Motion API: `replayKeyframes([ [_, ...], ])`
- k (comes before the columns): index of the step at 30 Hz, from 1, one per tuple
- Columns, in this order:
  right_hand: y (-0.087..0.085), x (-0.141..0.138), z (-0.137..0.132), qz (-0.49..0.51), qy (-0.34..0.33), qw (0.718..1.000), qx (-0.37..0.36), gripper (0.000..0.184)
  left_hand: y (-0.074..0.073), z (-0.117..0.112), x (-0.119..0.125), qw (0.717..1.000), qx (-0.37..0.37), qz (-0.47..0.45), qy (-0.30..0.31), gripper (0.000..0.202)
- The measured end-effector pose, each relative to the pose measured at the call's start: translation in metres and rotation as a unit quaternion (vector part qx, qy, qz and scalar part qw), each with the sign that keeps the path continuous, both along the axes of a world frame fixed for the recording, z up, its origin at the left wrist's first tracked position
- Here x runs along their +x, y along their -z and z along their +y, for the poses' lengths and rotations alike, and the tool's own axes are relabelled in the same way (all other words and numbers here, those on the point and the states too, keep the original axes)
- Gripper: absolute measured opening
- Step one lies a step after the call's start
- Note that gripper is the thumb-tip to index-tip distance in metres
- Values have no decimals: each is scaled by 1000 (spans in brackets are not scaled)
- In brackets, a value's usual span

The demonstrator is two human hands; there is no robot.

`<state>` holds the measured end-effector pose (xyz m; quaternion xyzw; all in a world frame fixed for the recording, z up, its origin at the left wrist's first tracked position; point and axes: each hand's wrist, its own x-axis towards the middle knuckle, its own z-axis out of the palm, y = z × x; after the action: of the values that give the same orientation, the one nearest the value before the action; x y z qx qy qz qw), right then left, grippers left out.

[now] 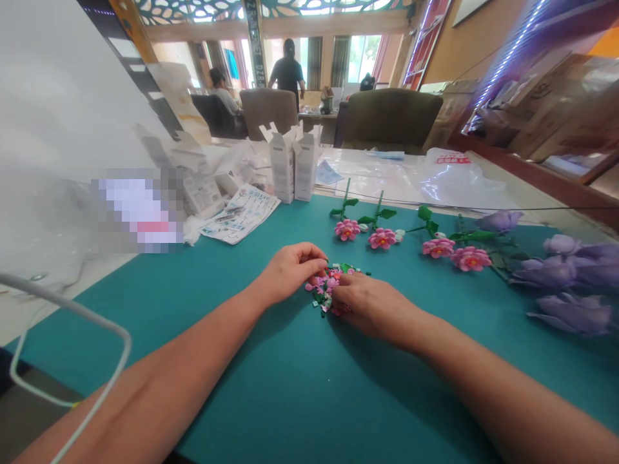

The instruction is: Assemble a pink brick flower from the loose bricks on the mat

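Note:
A small heap of loose toy building bricks [333, 283] in pink, green, white and red lies on the green mat [290, 374]. At the heap's upper left edge is my left hand [296, 270], thumb and forefinger pinched together; whatever they hold is too small to name. My right hand [367, 301] reaches into the heap from the right, its fingers curled down among the bricks. Its fingertips are mostly hidden, so a piece in them cannot be made out. Beyond the hands lie several pink brick flowers [383, 238] with green stems and leaves.
Purple artificial flowers [551, 272] lie at the right. White open boxes [282, 166] stand at the back beside printed instruction sheets [240, 214]. Clear plastic bags [457, 177] and a thin black cable [483, 207] lie behind the mat. A white metal tube [123, 348] crosses the lower left.

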<state>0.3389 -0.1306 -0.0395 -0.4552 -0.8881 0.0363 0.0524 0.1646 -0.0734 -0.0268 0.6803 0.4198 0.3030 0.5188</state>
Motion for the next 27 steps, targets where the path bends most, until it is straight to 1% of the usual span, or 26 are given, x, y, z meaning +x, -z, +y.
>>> replayKeyframes([
  [4, 0, 0, 1, -6, -4, 1000, 1, 10, 0, 0, 1, 1000, -7, -4, 6, 15],
  [11, -1, -3, 3, -26, 0, 999, -23, 11, -1, 0, 2, 1000, -15, 4, 11, 18],
  [16, -1, -1, 3, -2, -2, 1000, 3, 11, 0, 0, 1, 1000, -17, -1, 15, 19],
  [19, -5, 3, 4, 45, 5, 999, 24, 11, 2, 1, 0, 1000, -18, -8, 17, 19],
  [22, -10, 7, 9, 129, 33, 991, 31, 11, 4, 3, -1, 1000, -15, -13, 19, 20],
  [24, -13, 8, 13, 199, 62, 978, 24, 11, 6, 3, -1, 1000, -15, -16, 19, 21],
  [27, -14, 8, 17, 297, 94, 950, 9, 11, 5, 2, 0, 999, -21, -14, 20, 28],
])
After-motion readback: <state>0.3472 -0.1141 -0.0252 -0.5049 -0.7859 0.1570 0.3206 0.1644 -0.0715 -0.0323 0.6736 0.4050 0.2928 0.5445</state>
